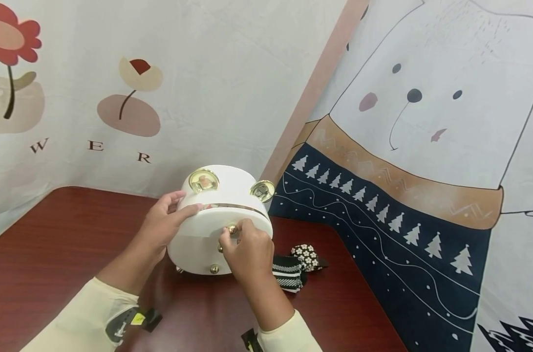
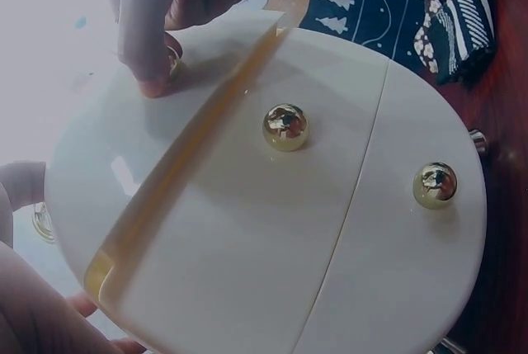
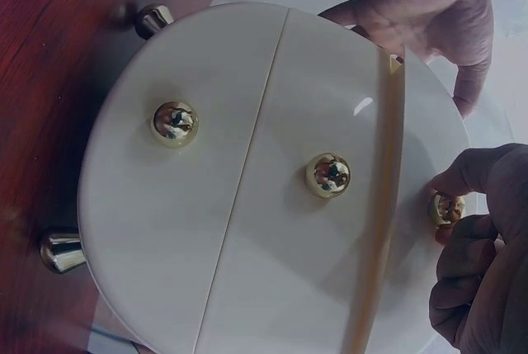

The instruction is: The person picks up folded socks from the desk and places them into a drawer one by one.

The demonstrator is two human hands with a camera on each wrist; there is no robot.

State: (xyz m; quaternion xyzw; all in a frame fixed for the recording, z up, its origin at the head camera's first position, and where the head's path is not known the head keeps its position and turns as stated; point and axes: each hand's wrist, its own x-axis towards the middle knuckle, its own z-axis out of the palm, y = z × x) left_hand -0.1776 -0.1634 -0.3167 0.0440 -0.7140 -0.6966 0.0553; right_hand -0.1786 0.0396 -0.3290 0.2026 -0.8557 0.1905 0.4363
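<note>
A round white drawer box (image 1: 196,244) with gold ball knobs stands on the table. My right hand (image 1: 250,249) pinches the top knob (image 3: 446,208) between thumb and finger. The top drawer (image 2: 107,148) juts out a little past the middle drawer (image 2: 223,230), with a gap along its upper edge. Against the box's upper left side lies my left hand (image 1: 162,222), its thumb stretched to the top drawer's edge and its fingers spread along the side. Two more knobs, the middle knob (image 2: 285,127) and the bottom knob (image 2: 435,185), are untouched.
Round gold discs, a left disc (image 1: 203,181) and a right disc (image 1: 263,191), stick up from the box. Short metal feet (image 3: 64,252) carry it. Right of it lie a black-and-white striped cloth (image 1: 288,274) and a flowered piece (image 1: 306,256) on the reddish table (image 1: 95,220). Printed cloth (image 1: 226,73) hangs behind.
</note>
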